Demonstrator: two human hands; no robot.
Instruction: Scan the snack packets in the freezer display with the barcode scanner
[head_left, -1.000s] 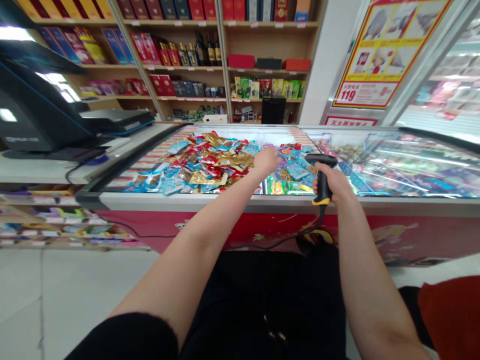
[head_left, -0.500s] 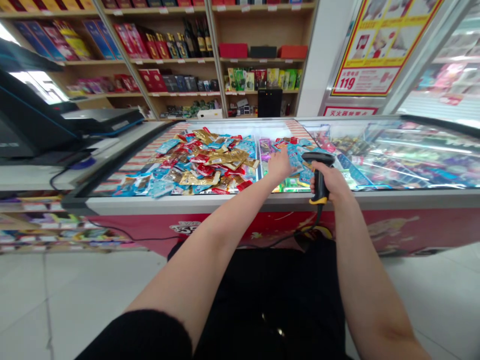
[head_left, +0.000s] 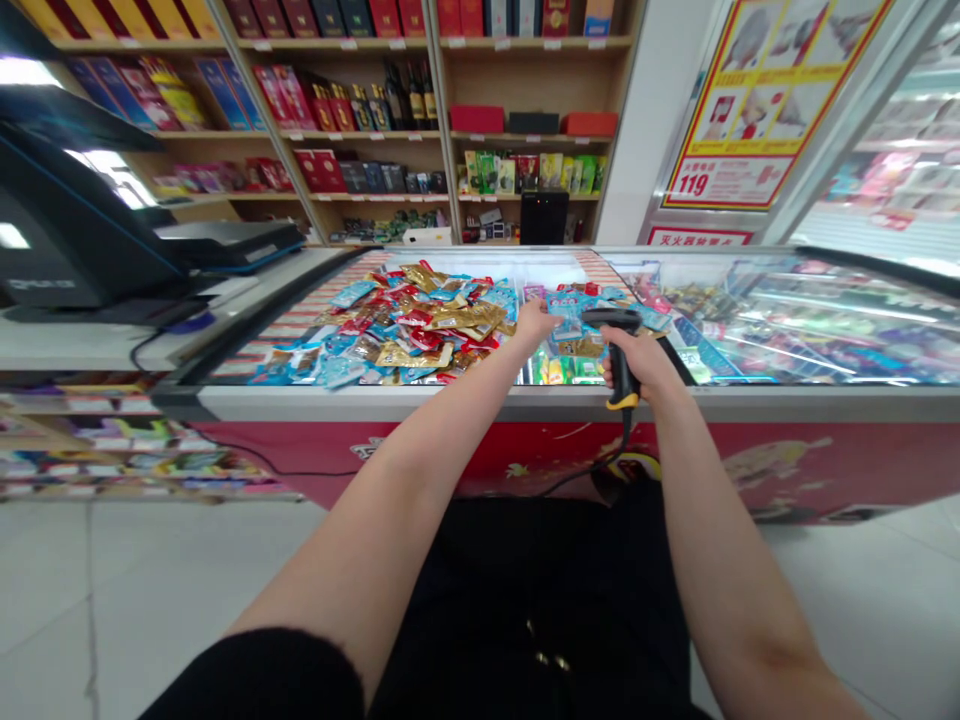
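Note:
My left hand (head_left: 536, 322) reaches over the open chest freezer, at the divider between two compartments, touching or just above the packets. Whether it holds one is hidden. To its left lies a large heap of gold, red and blue snack packets (head_left: 382, 325). More packets (head_left: 577, 340) fill the compartment on the right, beneath and between my hands. My right hand (head_left: 637, 365) is wrapped around the handle of a black and yellow corded barcode scanner (head_left: 619, 358), whose head points forward and left over the packets.
The scanner's cable (head_left: 600, 470) hangs down the freezer's red front panel (head_left: 787, 465). A cash register (head_left: 75, 220) stands on a counter (head_left: 90, 345) at the left. Shelves of boxes and bottles (head_left: 360, 130) stand behind, and a glass-topped display freezer (head_left: 840, 320) extends right.
My left hand has moved left, back toward the divider. The scanner now tilts further left in my right hand, and my view has shifted slightly.

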